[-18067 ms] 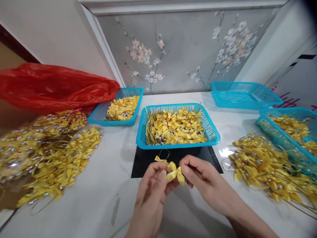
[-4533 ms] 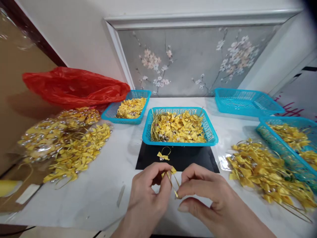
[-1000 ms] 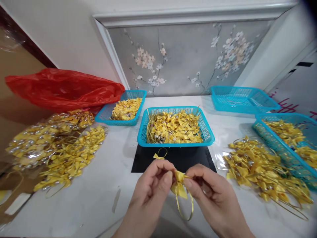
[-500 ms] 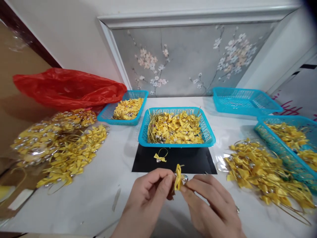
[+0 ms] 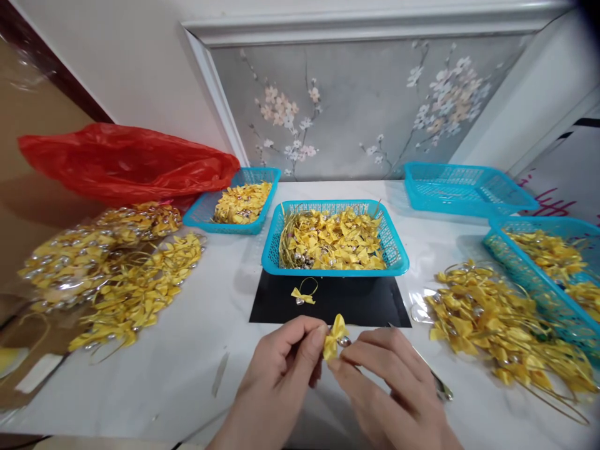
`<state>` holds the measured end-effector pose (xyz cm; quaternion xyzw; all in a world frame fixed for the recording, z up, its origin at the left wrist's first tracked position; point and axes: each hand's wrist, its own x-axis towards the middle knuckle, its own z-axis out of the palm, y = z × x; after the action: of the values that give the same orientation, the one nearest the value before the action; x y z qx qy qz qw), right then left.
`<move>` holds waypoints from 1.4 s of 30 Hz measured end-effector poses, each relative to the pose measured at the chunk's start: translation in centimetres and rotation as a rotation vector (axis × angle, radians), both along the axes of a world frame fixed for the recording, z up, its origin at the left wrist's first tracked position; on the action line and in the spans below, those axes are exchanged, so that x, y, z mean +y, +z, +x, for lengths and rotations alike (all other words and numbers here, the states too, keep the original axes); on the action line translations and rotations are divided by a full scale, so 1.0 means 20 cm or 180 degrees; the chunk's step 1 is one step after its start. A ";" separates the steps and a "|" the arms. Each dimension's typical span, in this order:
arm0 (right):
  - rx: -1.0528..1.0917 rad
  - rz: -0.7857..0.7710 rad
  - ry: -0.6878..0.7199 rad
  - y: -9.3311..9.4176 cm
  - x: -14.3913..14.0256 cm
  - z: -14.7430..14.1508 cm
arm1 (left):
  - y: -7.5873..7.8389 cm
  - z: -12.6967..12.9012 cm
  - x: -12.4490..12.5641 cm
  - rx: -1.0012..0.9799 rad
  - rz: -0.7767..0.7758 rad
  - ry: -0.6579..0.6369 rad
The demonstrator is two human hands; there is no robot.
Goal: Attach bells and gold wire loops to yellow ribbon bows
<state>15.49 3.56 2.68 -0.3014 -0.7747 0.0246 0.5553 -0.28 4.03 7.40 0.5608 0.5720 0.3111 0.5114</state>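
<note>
Small yellow ribbon bow [image 5: 334, 336] with a silver bead, pinched between left hand [image 5: 281, 375] and right hand [image 5: 394, 387], each grip closed on it, just above the white worktop [image 5: 187, 350]. Beyond: a second bow [image 5: 302, 296] on a black mat [image 5: 365, 303], then a blue basket [image 5: 398, 259] of bows.

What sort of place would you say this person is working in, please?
Probably a home set up for craft piecework: floral wallpaper panel, turquoise plastic baskets heaped with yellow ribbon bows, and both hands assembling one.
</note>
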 end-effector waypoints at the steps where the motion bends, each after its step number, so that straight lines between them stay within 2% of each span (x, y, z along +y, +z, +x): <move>1: 0.0223 -0.0189 0.0057 0.01 0.00 0.01 | 0.00 -0.01 0.00 0.0060 0.0019 0.0022; 5: 0.1063 -0.1623 0.0280 0.06 0.02 0.05 | 0.03 -0.03 0.01 0.0190 0.0210 -0.0058; 8: 0.1207 -0.2732 0.0853 0.10 0.05 0.08 | 0.05 -0.02 0.02 0.0335 0.0406 -0.0278; 10: 0.1155 -0.3143 0.1142 0.11 0.06 0.07 | 0.05 -0.02 0.02 0.0466 0.0585 -0.0355; 12: 0.1172 -0.3321 0.1167 0.12 0.06 0.07 | 0.05 -0.02 0.02 0.0529 0.0817 -0.0331; 14: 0.1218 -0.3442 0.1073 0.12 0.05 0.06 | 0.04 -0.04 0.01 0.0558 0.1103 0.0020; 16: 0.1223 -0.3527 0.0977 0.11 0.05 0.06 | 0.03 -0.06 0.00 0.0566 0.1263 0.0593; 18: 0.1218 -0.3533 0.0903 0.11 0.05 0.07 | 0.02 -0.09 -0.02 0.0459 0.1082 0.0895; 24: 0.1209 -0.3254 0.0804 0.11 0.05 0.05 | 0.01 -0.02 -0.03 -0.0834 -0.0234 0.0439; 28: 0.1094 -0.3499 0.0878 0.10 0.04 0.05 | -0.01 0.03 -0.02 -0.1603 -0.0546 0.0491; 30: 0.1040 -0.3619 0.1004 0.10 0.04 0.06 | -0.01 0.03 -0.01 -0.1616 -0.0397 0.0390; 32: 0.0954 -0.3533 0.1055 0.11 0.05 0.07 | -0.01 0.02 -0.01 -0.1236 -0.0064 0.0195; 36: 0.0691 -0.3020 0.0669 0.14 0.06 0.08 | 0.00 0.01 -0.01 -0.0148 0.0761 -0.0096; 38: 0.0495 -0.3009 0.0569 0.15 0.07 0.07 | 0.01 0.01 -0.02 0.0177 0.1127 -0.0230; 42: 0.0379 -0.2929 0.0590 0.17 0.06 0.02 | 0.00 0.02 -0.03 0.0284 0.1283 -0.0381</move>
<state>15.92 4.71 5.98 -0.4438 -0.6738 0.4320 0.4030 0.04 3.43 7.41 0.6978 0.4860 0.3632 0.3807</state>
